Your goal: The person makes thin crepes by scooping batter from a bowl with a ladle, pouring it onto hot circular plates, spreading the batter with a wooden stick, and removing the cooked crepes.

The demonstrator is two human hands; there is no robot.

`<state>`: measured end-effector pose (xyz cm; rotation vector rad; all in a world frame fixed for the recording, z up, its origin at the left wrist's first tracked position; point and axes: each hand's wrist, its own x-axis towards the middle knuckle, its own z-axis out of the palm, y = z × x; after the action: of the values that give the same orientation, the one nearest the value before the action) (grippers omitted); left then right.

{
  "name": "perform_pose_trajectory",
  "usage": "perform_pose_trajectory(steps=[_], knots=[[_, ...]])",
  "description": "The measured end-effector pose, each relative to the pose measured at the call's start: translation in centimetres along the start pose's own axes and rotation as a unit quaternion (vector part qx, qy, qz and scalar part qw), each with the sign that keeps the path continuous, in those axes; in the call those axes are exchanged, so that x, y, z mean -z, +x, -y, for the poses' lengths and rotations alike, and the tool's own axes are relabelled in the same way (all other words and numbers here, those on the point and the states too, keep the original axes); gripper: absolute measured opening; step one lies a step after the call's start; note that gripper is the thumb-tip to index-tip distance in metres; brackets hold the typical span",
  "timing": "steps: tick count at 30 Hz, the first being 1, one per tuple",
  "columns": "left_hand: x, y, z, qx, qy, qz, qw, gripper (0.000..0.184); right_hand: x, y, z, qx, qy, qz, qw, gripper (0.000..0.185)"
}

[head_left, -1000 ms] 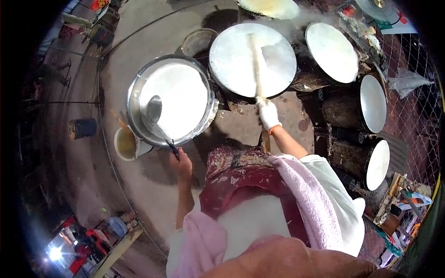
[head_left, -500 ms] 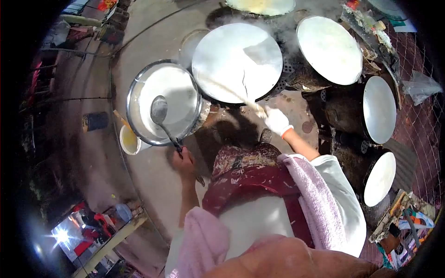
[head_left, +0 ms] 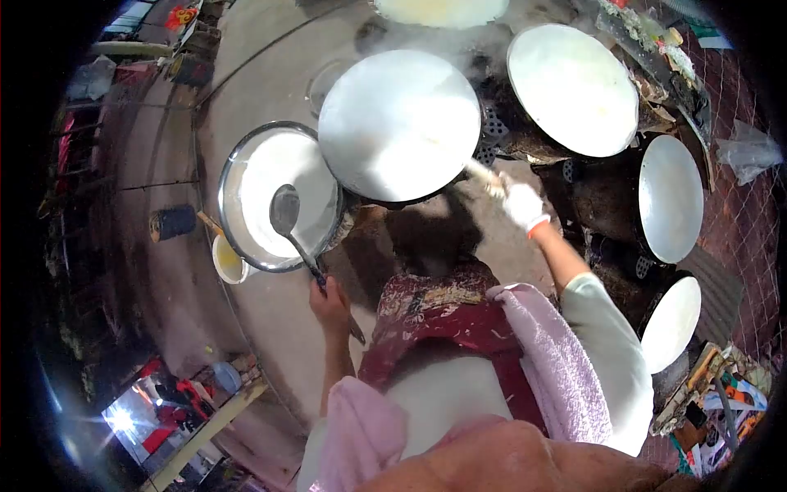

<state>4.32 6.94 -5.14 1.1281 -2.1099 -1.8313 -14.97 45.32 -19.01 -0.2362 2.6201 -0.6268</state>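
My bare left hand (head_left: 329, 302) is closed round the dark handle of a ladle (head_left: 285, 210), whose bowl is over the white liquid in a metal basin (head_left: 231, 197). My right hand (head_left: 523, 205), in a white glove, grips a pale stick-like tool (head_left: 482, 174) that is blurred. Its far end reaches the lower right edge of a large round pan (head_left: 399, 123). The pan's surface is whitish and smooth, with bright light on its lower part. The pan's left edge overlaps the basin's right side in view.
Further round pans stand on dark drums: one at the upper right (head_left: 572, 90), another at the right (head_left: 670, 199), a lower one (head_left: 672, 325) and one at the top (head_left: 443, 8). A small bucket (head_left: 229, 261) stands left of the basin. Wire mesh (head_left: 742, 271) borders the right side.
My right hand has moved right, drawing the tool off the large pan's middle to its edge. The ladle remains in my left hand over the basin. The view has shifted.
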Motion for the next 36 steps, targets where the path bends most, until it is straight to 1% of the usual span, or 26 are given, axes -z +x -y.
perform_pose_trajectory(steps=[1, 3, 4, 5, 7, 8, 9, 11, 13, 14, 15, 16, 17, 19, 20, 21, 23, 25, 26, 27, 29, 31, 32, 33, 35, 36], knots=[[-0.4, -0.3, -0.5, 0.010, 0.003, 0.000, 1.000, 0.015, 0.4, 2.5, -1.2, 0.005, -0.020, -0.040, 0.999, 0.062], [-1.1, -1.0, -1.4, 0.028, 0.017, 0.000, 0.999, 0.015, 3.6, 7.5, -0.1, 0.010, -0.046, -0.058, 0.997, 0.060], [-1.2, -1.4, -1.8, 0.036, 0.029, -0.001, 0.999, 0.015, 3.9, 10.8, -0.1, 0.036, -0.055, -0.109, 0.992, 0.057], [-1.2, -1.8, -1.9, 0.044, 0.041, -0.002, 0.998, 0.015, 5.8, 13.0, 1.4, 0.045, -0.069, -0.100, 0.992, 0.052], [-0.9, -1.7, 0.2, 0.015, 0.067, -0.023, 0.997, 0.014, 6.8, 17.9, 3.3, 0.003, -0.059, -0.137, 0.989, 0.052], [-0.8, -1.5, 0.8, 0.000, 0.082, -0.034, 0.996, 0.014, 9.6, 17.3, 6.5, -0.011, -0.036, -0.077, 0.996, 0.055], [-1.1, -1.6, 0.4, 0.005, 0.066, -0.026, 0.997, 0.014, 8.8, 17.0, 8.1, 0.045, -0.029, -0.149, 0.987, 0.058], [-2.0, -2.2, -0.7, 0.018, 0.033, -0.007, 0.999, 0.014, 6.0, 15.1, 9.6, 0.153, -0.017, -0.287, 0.945, 0.063], [-2.0, -1.7, -0.1, -0.010, 0.083, 0.000, 0.996, 0.014, 3.7, 10.6, 9.5, 0.137, 0.134, -0.157, 0.969, 0.072], [-2.2, -1.4, 0.1, -0.027, 0.106, 0.002, 0.994, 0.014, 3.9, 7.0, 9.3, 0.134, 0.243, -0.138, 0.951, 0.070], [-2.9, -1.4, -0.7, -0.008, 0.066, 0.005, 0.998, 0.014, 4.4, 3.8, 8.4, 0.131, 0.348, -0.116, 0.921, 0.067], [-3.9, -1.7, -2.3, 0.012, 0.028, 0.009, 0.999, 0.015, 2.4, 2.3, 6.4, 0.075, 0.416, -0.176, 0.889, 0.061], [-4.6, -1.9, -3.5, 0.034, -0.007, 0.014, 0.999, 0.015, -0.6, 1.1, 4.0, 0.014, 0.480, -0.233, 0.846, 0.054], [-6.4, -1.1, -4.8, 0.031, 0.013, 0.011, 0.999, 0.016, -3.6, -1.3, 1.0, -0.043, 0.595, -0.173, 0.784, 0.044], [-7.2, -0.5, -5.2, 0.031, 0.025, 0.010, 0.999, 0.016, -2.3, -2.4, 2.1, -0.070, 0.571, -0.117, 0.810, 0.040], [-7.9, 0.4, -5.4, 0.025, 0.017, 0.041, 0.999, 0.017, -0.7, -3.5, 2.9, -0.125, 0.615, -0.019, 0.778, 0.035], [-9.1, 3.6, -5.6, 0.011, 0.002, 0.104, 0.994, 0.018, 1.2, -3.1, 3.6, -0.118, 0.620, 0.017, 0.775, 0.034], [-11.2, 7.9, -6.0, -0.055, 0.029, 0.161, 0.985, 0.020, -0.6, -0.7, 0.7, -0.026, 0.579, -0.088, 0.810, 0.034], [-12.5, 10.1, -6.5, -0.064, 0.034, 0.187, 0.980, 0.022, 0.1, -0.3, 0.6, -0.045, 0.579, -0.127, 0.804, 0.033], [-13.9, 12.3, -7.1, -0.072, 0.039, 0.216, 0.973, 0.024, 0.7, -0.1, 0.1, -0.074, 0.547, -0.080, 0.830, 0.033], [-17.6, 16.6, -8.9, -0.057, 0.080, 0.258, 0.961, 0.025, 1.8, -0.9, 1.1, -0.043, 0.495, -0.044, 0.867, 0.033], [-20.9, 21.8, -8.4, -0.088, 0.036, 0.352, 0.931, 0.023, 2.9, -2.8, 2.8, -0.079, 0.503, -0.026, 0.860, 0.032], [-22.6, 23.3, -8.8, -0.040, 0.012, 0.367, 0.929, 0.020, 2.9, -3.8, 3.8, -0.097, 0.508, -0.019, 0.855, 0.032], [-24.0, 24.1, -9.1, 0.009, -0.012, 0.380, 0.925, 0.018, 1.9, -4.7, 4.1, -0.106, 0.525, -0.061, 0.842, 0.032], [-24.6, 24.4, -9.6, 0.045, 0.024, 0.411, 0.910, 0.014, -1.1, -6.4, 4.0, -0.120, 0.548, -0.140, 0.816, 0.031], [-24.3, 23.5, -9.7, 0.062, 0.038, 0.419, 0.905, 0.014, -2.9, -6.9, 4.2, -0.151, 0.497, -0.159, 0.840, 0.040]])
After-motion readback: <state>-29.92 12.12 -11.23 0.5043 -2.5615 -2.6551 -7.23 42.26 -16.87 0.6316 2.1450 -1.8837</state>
